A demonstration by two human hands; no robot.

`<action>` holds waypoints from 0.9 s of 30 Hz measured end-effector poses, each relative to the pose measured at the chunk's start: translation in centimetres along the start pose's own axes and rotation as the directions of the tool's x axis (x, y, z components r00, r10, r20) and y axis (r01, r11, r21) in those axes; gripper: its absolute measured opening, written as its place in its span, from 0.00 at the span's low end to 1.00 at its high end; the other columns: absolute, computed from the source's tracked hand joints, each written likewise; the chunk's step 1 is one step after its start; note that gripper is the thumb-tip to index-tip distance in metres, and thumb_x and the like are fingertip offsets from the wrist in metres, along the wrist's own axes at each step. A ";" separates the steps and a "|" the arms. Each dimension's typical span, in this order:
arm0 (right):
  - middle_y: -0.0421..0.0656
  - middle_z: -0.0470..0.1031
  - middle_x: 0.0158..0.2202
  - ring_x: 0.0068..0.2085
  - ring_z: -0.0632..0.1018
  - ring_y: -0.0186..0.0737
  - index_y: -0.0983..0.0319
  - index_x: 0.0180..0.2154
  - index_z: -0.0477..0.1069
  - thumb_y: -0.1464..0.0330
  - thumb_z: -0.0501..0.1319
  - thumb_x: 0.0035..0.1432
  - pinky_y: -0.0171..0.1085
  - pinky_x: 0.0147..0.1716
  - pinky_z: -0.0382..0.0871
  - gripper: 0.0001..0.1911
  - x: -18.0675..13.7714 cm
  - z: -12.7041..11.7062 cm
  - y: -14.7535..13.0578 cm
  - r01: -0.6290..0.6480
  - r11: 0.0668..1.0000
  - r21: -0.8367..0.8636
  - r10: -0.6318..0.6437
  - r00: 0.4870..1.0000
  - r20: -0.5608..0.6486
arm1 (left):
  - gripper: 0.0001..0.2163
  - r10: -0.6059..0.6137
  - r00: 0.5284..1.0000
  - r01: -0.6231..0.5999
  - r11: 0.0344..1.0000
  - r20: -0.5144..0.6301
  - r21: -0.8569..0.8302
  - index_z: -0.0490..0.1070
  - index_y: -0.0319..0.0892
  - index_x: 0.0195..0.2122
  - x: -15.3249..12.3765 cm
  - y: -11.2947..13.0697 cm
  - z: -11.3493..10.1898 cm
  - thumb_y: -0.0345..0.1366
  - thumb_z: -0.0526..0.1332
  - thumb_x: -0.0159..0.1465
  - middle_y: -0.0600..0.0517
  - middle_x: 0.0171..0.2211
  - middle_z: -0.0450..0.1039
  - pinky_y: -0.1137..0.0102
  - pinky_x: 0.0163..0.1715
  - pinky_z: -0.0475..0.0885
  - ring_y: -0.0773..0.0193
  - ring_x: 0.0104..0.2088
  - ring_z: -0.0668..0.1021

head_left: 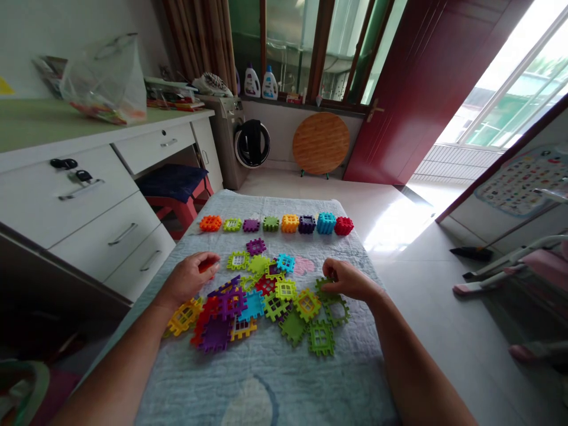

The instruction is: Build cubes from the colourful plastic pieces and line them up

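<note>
My left hand point(190, 276) is at the left of a heap of interlocking plastic building tiles, its fingers curled round a red tile point(206, 266) that is mostly hidden. On the heap's right side, my right hand point(348, 278) pinches a green tile point(326, 287) at its edge. Between the hands lie loose tiles, among them a purple tile point(217, 333), a blue tile point(252, 305), a yellow tile point(307, 304) and a green window tile point(321, 338). Beyond them runs a row of colour-sorted stacks, from an orange stack point(210, 223) to a red stack point(344, 225).
A pale blue quilted cloth point(199, 384) covers the table. To the left stand a white desk point(84, 195) and a red stool point(177, 189) with a dark cushion. A washing machine point(231, 142), a round wooden board point(321, 143) and a red door point(426, 83) are behind.
</note>
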State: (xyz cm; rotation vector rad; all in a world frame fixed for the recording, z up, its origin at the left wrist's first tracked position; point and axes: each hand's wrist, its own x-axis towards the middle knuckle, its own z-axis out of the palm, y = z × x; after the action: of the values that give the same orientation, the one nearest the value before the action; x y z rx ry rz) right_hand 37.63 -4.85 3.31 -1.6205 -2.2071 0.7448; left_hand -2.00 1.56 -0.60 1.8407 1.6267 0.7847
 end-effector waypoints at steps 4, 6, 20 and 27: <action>0.34 0.58 0.22 0.24 0.60 0.30 0.59 0.24 0.57 0.66 0.61 0.49 0.31 0.24 0.55 0.11 0.5 0.6 -0.2 0.028 0.996 0.087 -0.002 0.958 -0.288 | 0.18 -0.013 1.000 0.013 1.000 0.005 -0.007 0.73 0.42 0.37 -0.1 0.4 -0.1 0.49 0.60 0.52 0.49 0.38 0.78 0.68 0.37 0.75 0.57 0.36 0.79; 0.35 0.59 0.23 0.25 0.62 0.32 0.59 0.25 0.56 0.65 0.59 0.51 0.32 0.25 0.58 0.11 0.9 1.1 -0.3 0.040 0.995 0.091 0.001 0.911 -0.412 | 0.18 -0.027 1.000 0.027 0.999 0.004 -0.017 0.73 0.42 0.37 -0.2 0.5 -0.1 0.49 0.60 0.51 0.49 0.37 0.78 0.68 0.35 0.76 0.57 0.35 0.79; 0.45 0.68 0.43 0.46 0.70 0.44 0.58 0.45 0.67 0.64 0.59 0.55 0.44 0.48 0.63 0.15 0.6 1.4 -0.6 0.135 0.989 -0.065 -0.149 0.933 -0.327 | 0.17 -0.008 1.000 0.008 1.000 0.007 -0.028 0.72 0.42 0.37 -0.1 0.2 0.0 0.48 0.60 0.52 0.50 0.36 0.78 0.69 0.35 0.76 0.58 0.36 0.79; 0.44 0.67 0.41 0.41 0.71 0.45 0.58 0.44 0.66 0.53 0.65 0.44 0.40 0.40 0.64 0.26 0.2 1.9 1.5 -0.185 0.963 -0.195 0.132 0.958 -0.255 | 0.17 0.009 1.000 -0.009 0.999 -0.004 -0.031 0.73 0.43 0.36 -0.1 0.1 0.1 0.48 0.60 0.52 0.51 0.35 0.78 0.71 0.35 0.75 0.59 0.35 0.79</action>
State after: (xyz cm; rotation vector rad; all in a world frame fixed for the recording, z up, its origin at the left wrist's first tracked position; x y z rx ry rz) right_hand 37.80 -4.77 0.92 -1.9007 -2.0590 0.3297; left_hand -1.89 1.50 -0.60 1.8267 1.6008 0.8135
